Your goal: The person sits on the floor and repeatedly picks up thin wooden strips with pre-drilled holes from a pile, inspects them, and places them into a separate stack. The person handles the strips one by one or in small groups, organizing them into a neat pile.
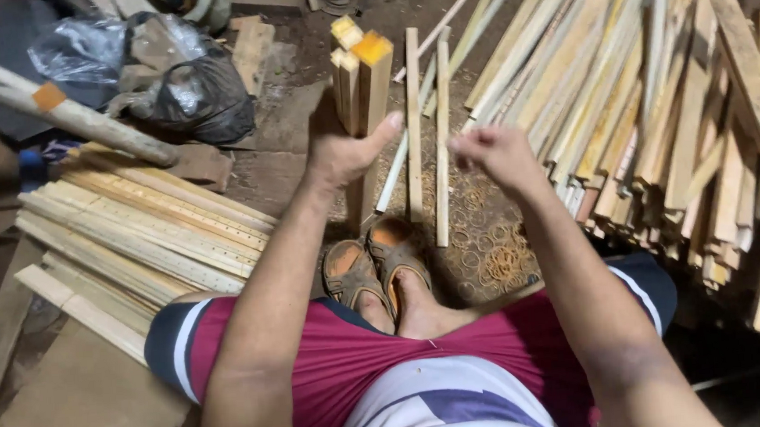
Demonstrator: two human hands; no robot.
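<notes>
Head view: big heap of pale sawn wooden slats (655,109) lies on the dirt floor at right, a flatter stack of long pale wooden strips (135,228) at left, black plastic bag (197,93) behind. Left hand (345,150) is closed around a bundle of short square yellow-ended wooden sticks (361,70), held upright above the brown sandals (374,262). Right hand (499,153) is loosely curled, fingertips pinched; what it holds, cannot tell. Scattered tan rubber bands (488,251) lie on floor.
</notes>
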